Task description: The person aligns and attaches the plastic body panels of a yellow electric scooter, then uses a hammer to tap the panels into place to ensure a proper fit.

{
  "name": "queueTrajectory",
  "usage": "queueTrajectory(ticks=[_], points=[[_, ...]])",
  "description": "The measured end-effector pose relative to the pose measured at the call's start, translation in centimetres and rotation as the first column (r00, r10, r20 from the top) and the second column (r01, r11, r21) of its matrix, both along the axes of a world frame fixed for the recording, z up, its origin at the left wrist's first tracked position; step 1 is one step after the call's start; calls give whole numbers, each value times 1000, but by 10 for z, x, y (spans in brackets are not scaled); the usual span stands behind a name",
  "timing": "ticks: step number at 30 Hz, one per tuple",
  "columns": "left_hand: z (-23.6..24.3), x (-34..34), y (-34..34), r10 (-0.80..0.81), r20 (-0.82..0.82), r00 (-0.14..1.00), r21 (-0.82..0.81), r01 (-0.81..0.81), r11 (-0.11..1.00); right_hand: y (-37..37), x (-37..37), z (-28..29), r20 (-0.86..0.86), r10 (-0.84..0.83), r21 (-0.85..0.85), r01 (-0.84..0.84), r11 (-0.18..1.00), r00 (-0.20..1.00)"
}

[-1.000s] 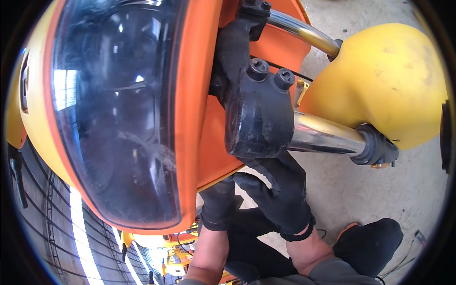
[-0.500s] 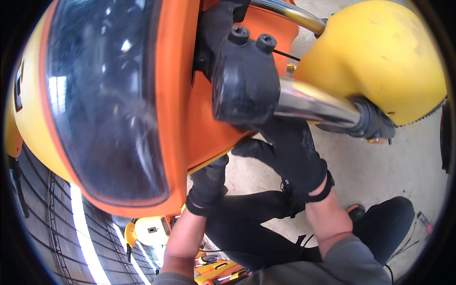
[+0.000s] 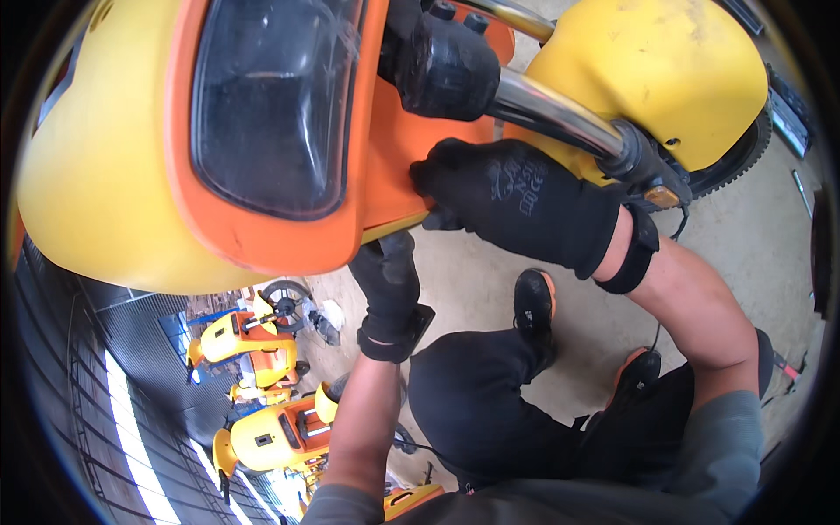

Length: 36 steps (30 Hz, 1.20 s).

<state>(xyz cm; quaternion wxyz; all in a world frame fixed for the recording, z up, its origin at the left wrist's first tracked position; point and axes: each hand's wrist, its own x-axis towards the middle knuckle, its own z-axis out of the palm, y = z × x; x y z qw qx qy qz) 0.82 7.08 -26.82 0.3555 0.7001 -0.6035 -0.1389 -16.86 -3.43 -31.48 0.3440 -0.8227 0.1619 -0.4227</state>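
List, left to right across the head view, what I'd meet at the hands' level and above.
Dark lens → left hand → right hand → amber reflector → tyre.

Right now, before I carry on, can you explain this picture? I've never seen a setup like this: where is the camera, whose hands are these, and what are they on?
There is no robot here. Each grip is a person's own hand in a black glove. The view comes from the left of two fisheye cameras worn on the head, looking down, so straight edges bend near the rim.

The big thing is a yellow and orange vehicle front: a dark window, a shiny tube and a yellow fender.

The left grip is at the lower edge of the orange panel, its fingertips hidden. The right grip is curled beside that panel; whether it pinches anything small I can't tell.

On the floor lies a red-ended item. More yellow vehicles stand behind.
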Motion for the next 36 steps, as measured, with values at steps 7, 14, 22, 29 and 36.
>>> queueTrajectory(ticks=[7, 14, 22, 29, 36], points=[[-1, -4, 7, 6, -87, 996, 34, -4, 999, 5, 9, -12, 214, -62, 52, 52, 997, 975], [-7, 44, 45, 2, 589, 808, 214, -158, 964, 13, 5, -2, 234, -69, 134, 38, 990, 970], [-5, 32, 12, 63, 207, 976, 16, -68, 998, 12, 13, -34, 73, -79, 106, 71, 992, 994], [5, 27, 5, -11, 80, 997, -74, 17, 997, 40, 30, -65, -83, -329, -7, 330, 944, 941], [-4, 8, 3, 64, 154, 986, -44, -58, 997, 43, 34, -74, -81, -381, 2, 382, 924, 921]])
